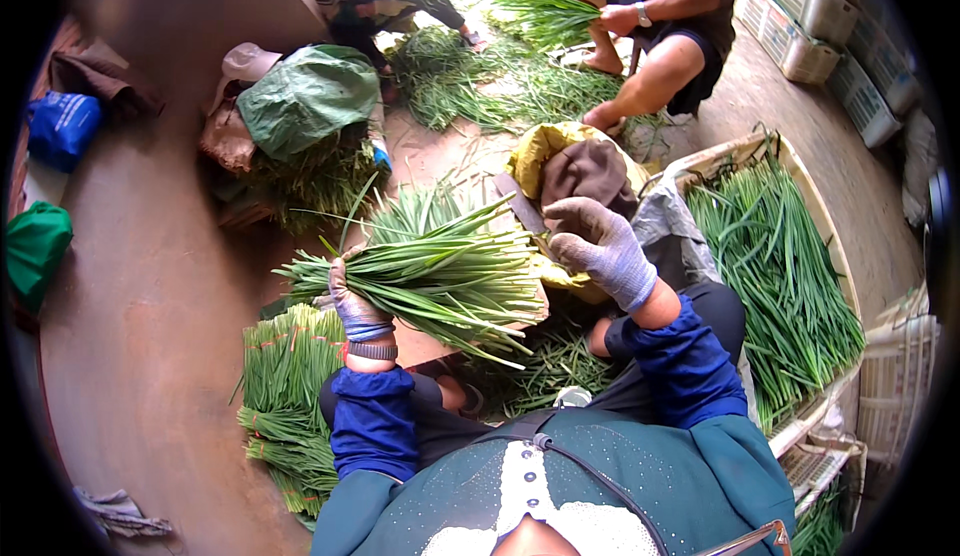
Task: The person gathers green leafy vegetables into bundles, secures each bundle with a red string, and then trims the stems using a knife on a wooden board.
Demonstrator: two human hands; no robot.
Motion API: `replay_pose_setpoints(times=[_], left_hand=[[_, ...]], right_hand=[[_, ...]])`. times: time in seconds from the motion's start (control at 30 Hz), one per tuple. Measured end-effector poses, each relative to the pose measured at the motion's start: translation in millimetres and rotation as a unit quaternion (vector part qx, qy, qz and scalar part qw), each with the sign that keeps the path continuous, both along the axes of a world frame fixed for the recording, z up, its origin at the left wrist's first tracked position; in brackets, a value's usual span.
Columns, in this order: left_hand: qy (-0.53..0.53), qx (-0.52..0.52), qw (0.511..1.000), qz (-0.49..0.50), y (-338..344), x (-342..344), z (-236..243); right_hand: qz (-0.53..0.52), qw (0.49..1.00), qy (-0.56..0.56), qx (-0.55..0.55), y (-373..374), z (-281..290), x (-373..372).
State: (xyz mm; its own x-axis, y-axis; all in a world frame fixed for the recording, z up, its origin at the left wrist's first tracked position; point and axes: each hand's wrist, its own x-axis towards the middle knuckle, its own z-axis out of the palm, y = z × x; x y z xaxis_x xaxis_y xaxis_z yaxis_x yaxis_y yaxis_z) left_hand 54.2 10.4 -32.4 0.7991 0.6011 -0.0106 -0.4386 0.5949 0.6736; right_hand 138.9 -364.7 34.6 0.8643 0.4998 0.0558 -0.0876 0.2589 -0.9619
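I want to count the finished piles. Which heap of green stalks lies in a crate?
The heap on the person's right lies in a pale crate; the trimmed stack at the left lies on the floor.

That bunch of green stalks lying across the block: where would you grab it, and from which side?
Probably near the cut stem end of the bunch of green stalks, from the person's left, where the left hand wraps it. There the stalks lie packed tight; toward the right hand and knife they fan loose.
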Motion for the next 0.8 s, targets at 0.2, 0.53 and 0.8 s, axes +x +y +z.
replay_pose_setpoints(times=[0.2,0.53,0.8], left_hand=[[-0.008,-0.042,0.994,-0.096,-44.2,9.9,26.2],[-0.083,0.018,0.992,-0.094,-19.7,18.7,32.2],[-0.060,0.021,0.986,-0.152,-45.3,14.7,34.2]], right_hand=[[-0.049,0.941,-0.290,-0.166,-3.7,-6.5,-4.2],[-0.083,0.973,-0.092,-0.194,-26.7,-3.8,15.0],[-0.190,0.899,-0.307,-0.250,13.4,-34.6,5.8]])
